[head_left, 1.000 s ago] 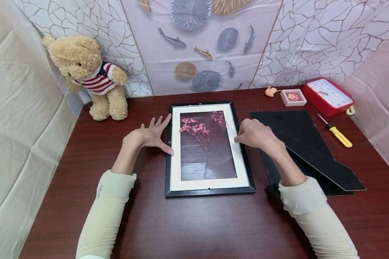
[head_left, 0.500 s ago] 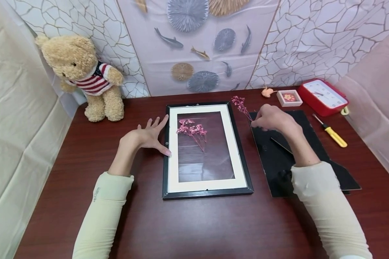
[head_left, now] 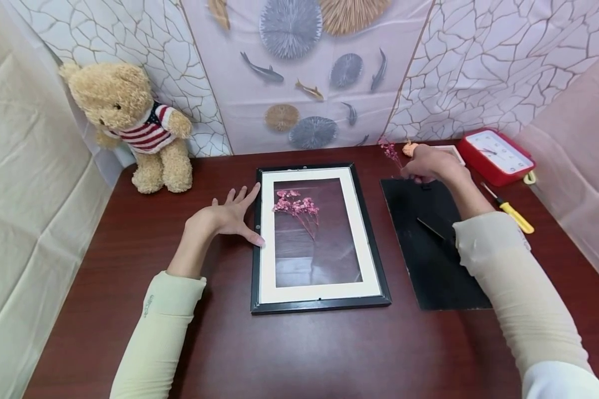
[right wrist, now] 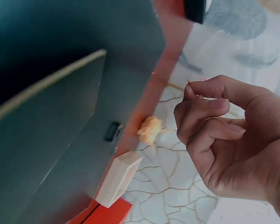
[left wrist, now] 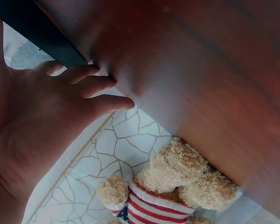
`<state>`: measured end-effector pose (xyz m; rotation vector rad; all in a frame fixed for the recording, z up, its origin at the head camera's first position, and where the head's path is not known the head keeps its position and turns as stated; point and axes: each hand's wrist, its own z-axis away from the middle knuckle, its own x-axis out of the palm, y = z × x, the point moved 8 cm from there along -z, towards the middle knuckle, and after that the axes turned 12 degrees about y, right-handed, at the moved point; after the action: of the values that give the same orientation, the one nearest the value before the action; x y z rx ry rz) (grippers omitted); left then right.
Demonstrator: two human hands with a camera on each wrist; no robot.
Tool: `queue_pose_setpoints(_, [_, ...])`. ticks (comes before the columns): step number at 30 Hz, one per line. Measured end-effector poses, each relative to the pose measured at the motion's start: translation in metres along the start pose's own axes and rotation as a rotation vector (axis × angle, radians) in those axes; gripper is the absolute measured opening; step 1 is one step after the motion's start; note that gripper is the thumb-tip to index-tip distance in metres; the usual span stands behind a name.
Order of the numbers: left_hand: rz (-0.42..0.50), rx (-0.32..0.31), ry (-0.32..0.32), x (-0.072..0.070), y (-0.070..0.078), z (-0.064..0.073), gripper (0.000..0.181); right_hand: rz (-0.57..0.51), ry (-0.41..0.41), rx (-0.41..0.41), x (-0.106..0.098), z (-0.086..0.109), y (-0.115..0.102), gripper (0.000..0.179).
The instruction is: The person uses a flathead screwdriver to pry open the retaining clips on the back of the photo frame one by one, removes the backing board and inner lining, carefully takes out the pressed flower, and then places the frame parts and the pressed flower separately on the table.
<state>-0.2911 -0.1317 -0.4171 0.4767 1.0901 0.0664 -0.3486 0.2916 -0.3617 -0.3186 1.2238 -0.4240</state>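
Note:
A black picture frame (head_left: 321, 306) with a white mat (head_left: 268, 266) lies on the table. Inside the mat's window is a pink dried flower sprig (head_left: 299, 208). My left hand (head_left: 223, 219) has its fingers spread and rests on the frame's left side, thumb touching the mat. Thumb and index finger of my right hand (head_left: 435, 166) pinch a second pink dried flower sprig (head_left: 389, 149) by its stem, above the far edge of the black backing board (head_left: 410, 244). Only the stem tip shows at the fingertips of the right hand (right wrist: 224, 130) in the right wrist view.
On the backing board stands a support flap (right wrist: 51, 107). Behind the right hand are a small pale box (right wrist: 119, 179), an orange ornament (head_left: 409, 148) and a red clock (head_left: 499, 158). A yellow-handled screwdriver (head_left: 518, 218) lies at right; a teddy bear (head_left: 130, 122) stands back left.
My right hand has lifted the second sprig off the frame's upper right and carried it right and away, over the backing board's far edge. The left hand has stayed on the frame.

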Motion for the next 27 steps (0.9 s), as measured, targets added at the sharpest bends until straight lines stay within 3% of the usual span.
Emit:
queue_pose_setpoints(7, [0.002, 0.009, 0.019, 0.008, -0.014, -0.014, 0.154, -0.087, -0.025, 0.059, 0.004, -0.020, 0.014, 0.019])
queue_pose_setpoints(15, [0.019, -0.012, 0.041, 0.017, -0.031, -0.030, 0.162, -0.115, 0.019, 0.077, 0.008, -0.035, 0.027, 0.019])
queue_pose_setpoints(25, [0.002, -0.005, 0.053, 0.023, -0.037, -0.034, 0.164, -0.141, 0.017, 0.094, 0.010, -0.041, 0.035, 0.019])
queue_pose_setpoints(27, [0.003, -0.003, 0.050, 0.024, -0.037, -0.036, 0.163, -0.095, 0.027, 0.085, 0.008, -0.041, 0.035, 0.019])
